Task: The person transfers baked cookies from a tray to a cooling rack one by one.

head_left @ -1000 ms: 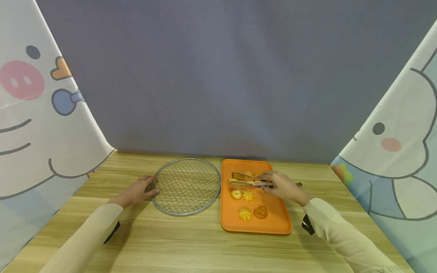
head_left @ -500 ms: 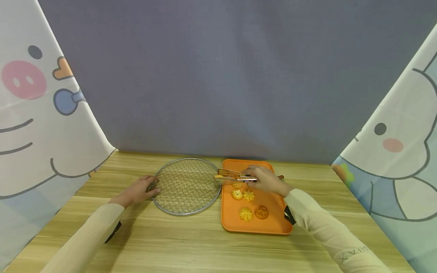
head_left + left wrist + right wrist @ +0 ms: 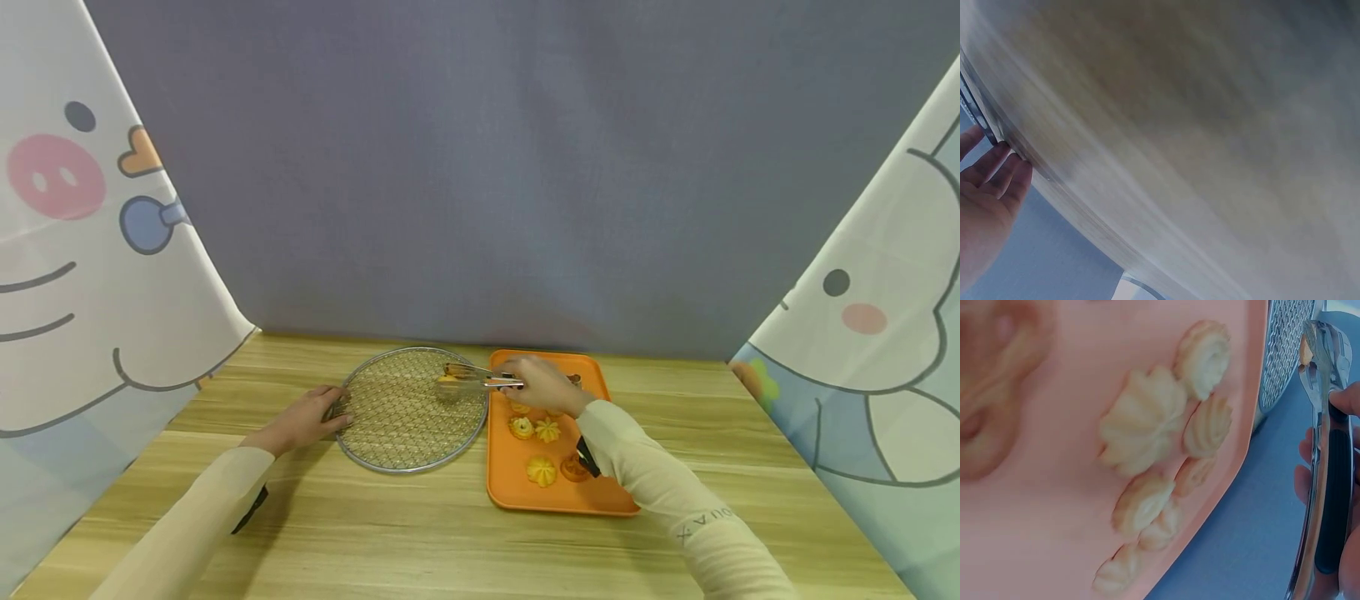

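Note:
My left hand [image 3: 303, 417] holds the left rim of a round wire rack [image 3: 397, 433], thumb and fingers at its edge; in the left wrist view the fingertips meet the rim. Steel tongs with black grips [image 3: 1335, 506] are gripped in my right hand [image 3: 543, 385], their tips pointing left over the rack's right part. A small yellow cookie [image 3: 447, 379] sits between the tong tips. Below and right of that hand lies an orange tray [image 3: 517, 496] with several flower-shaped cookies [image 3: 542, 471] and a brown pretzel-like cookie [image 3: 574, 471], partly covered by the right wrist's strap.
Rack and tray lie side by side on a wood-grain table [image 3: 420, 533]. A grey cloth backdrop [image 3: 480, 183] rises behind the table's far edge, with cartoon-printed cloths [image 3: 885, 375] at both sides.
My right hand has moved left with the tongs, carrying a cookie from over the tray to over the rack. My left hand stays at the rack's rim.

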A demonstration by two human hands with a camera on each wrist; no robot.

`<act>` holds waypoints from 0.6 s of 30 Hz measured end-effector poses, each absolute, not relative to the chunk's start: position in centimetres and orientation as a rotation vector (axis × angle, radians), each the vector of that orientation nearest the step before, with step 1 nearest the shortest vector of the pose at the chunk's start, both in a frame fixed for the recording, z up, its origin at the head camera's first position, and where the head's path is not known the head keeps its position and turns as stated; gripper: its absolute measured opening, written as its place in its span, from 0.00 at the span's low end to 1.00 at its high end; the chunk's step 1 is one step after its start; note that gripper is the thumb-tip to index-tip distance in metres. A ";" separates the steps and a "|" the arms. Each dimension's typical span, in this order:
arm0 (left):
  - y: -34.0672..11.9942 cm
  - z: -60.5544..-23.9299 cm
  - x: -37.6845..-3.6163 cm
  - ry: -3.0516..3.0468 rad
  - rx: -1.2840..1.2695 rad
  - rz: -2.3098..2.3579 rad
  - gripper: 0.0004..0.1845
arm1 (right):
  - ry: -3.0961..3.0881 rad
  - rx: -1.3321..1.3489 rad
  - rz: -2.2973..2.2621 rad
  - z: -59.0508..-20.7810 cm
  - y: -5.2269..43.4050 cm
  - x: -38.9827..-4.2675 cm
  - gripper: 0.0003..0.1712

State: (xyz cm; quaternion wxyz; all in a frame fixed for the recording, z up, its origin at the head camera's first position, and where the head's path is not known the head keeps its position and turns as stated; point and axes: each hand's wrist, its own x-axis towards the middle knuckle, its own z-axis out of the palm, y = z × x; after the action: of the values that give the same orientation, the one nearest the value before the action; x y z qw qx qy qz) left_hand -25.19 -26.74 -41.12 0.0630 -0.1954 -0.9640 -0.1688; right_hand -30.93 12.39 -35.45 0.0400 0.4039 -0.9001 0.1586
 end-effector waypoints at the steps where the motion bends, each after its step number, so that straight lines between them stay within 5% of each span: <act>1: -26.7 -41.1 -25.2 -2.916 -0.591 -0.512 0.27 | -2.762 1.234 0.491 -35.4 12.0 -31.0 0.18; 18: -26.5 -41.0 -25.1 -2.921 -0.588 -0.507 0.27 | -2.796 1.190 0.432 -36.2 7.1 -33.0 0.22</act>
State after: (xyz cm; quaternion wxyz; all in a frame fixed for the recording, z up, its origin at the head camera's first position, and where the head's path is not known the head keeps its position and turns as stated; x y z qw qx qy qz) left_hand -25.06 -26.48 -40.97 0.0595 -0.1941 -0.9647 -0.1675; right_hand -33.00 7.13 -36.17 0.0363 0.3874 -0.9104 0.1407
